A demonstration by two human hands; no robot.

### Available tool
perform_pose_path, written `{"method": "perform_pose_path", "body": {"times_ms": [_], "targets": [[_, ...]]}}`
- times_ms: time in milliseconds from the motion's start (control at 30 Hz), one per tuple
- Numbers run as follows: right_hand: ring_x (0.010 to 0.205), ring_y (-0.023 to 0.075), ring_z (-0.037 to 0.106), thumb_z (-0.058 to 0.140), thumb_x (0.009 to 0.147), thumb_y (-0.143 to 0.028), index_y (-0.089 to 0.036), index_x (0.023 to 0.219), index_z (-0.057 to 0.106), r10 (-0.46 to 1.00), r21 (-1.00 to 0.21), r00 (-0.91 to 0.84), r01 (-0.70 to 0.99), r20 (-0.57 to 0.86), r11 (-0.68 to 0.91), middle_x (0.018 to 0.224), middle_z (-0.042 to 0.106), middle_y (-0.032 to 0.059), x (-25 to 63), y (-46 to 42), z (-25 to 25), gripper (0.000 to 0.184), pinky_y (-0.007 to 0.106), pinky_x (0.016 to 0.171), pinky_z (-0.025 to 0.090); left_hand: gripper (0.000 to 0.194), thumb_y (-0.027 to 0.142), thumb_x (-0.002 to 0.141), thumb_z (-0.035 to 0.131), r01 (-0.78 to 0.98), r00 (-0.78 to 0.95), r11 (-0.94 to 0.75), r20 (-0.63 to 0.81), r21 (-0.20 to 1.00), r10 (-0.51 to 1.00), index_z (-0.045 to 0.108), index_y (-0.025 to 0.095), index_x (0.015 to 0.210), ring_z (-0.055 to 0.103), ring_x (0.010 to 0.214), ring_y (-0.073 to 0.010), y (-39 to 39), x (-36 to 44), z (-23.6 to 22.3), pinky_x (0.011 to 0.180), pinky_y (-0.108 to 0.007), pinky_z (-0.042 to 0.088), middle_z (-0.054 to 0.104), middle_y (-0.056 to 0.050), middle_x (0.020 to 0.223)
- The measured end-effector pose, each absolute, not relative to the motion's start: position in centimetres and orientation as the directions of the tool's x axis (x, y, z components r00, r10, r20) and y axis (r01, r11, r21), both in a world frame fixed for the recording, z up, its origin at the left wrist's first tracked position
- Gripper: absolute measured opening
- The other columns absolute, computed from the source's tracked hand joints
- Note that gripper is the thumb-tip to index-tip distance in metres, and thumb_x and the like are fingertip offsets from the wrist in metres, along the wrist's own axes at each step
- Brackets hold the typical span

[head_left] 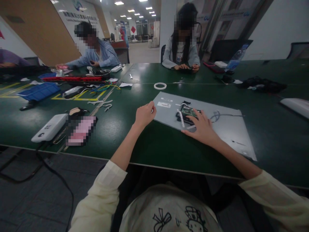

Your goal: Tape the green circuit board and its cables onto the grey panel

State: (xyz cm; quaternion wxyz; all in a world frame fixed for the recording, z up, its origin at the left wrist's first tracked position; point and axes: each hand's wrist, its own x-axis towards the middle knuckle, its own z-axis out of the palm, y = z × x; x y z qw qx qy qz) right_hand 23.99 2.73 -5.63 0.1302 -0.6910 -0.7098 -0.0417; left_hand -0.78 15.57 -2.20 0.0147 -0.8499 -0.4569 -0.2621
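Observation:
A flat grey metal panel [227, 130] lies at a slant on the table in front of me. On it sits a green circuit board [189, 111] with a dark frame and white tape strips [181, 118] at its left side. My right hand [202, 129] reaches over the board with fingers spread, the fingertips at its right and near edges. At the panel's left corner, my left hand [145, 114] is closed with curled fingers; whatever it may pinch is hidden. A grey cable [227, 114] runs across the panel to the right of the board.
Beyond the panel lies a white tape roll [160, 86]. To the left are a pink phone [82, 130], a white power bank [50, 128], a blue bin [38, 91] and loose wires. Two people [182, 48] sit across the table. A water bottle [236, 58] stands far right.

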Motion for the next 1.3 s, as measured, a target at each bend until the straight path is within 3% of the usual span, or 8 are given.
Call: {"method": "perform_pose_path", "body": {"times_ms": [300,567,967,1300], "targets": [[0.132,0.0475,0.004,0.040,0.074,-0.073,-0.014,0.130,0.044,0.840,-0.210,0.498,0.864,0.216,-0.459,0.150,0.010,0.0167,28.3,5.4,-5.7,0.081,0.068,0.093,0.023,0.017,0.027,0.089,0.040,0.747,0.483,-0.639,0.510,0.185,0.712,0.051,0.018,0.081,0.052,0.058,-0.0123,15.6,-0.6,-2.8,0.052,-0.022,0.031,0.058,-0.001,0.067],[0.129,0.0486,-0.006,0.033,0.075,-0.074,-0.004,0.138,0.032,0.639,-0.286,0.736,0.677,0.225,-0.679,0.148,0.001,0.0243,32.6,6.8,-6.0,0.094,0.072,0.088,0.014,0.017,0.025,0.090,0.040,0.716,0.512,-0.666,0.492,0.209,0.705,0.050,0.017,0.080,0.051,0.054,-0.0098,15.3,-0.4,-2.7,0.051,-0.020,0.032,0.055,0.000,0.064],[0.131,0.0477,-0.001,0.035,0.074,-0.072,-0.009,0.142,0.029,0.436,-0.307,0.859,0.506,0.270,-0.806,0.149,-0.001,0.0229,37.1,7.7,-7.0,0.093,0.069,0.088,0.018,0.015,0.025,0.090,0.041,0.713,0.581,-0.673,0.371,0.197,0.724,0.051,0.017,0.083,0.053,0.057,-0.0111,15.2,0.1,-3.0,0.051,-0.021,0.034,0.059,0.000,0.069],[0.131,0.0500,-0.003,0.024,0.068,-0.083,-0.019,0.142,0.029,0.563,-0.240,0.825,0.557,0.051,-0.795,0.150,0.000,0.0202,38.9,6.3,-6.3,0.097,0.072,0.091,0.012,0.016,0.024,0.091,0.039,0.702,0.619,-0.688,0.319,0.186,0.718,0.050,0.016,0.084,0.053,0.058,-0.0104,15.1,0.1,-3.1,0.052,-0.020,0.034,0.059,-0.001,0.070]]}}
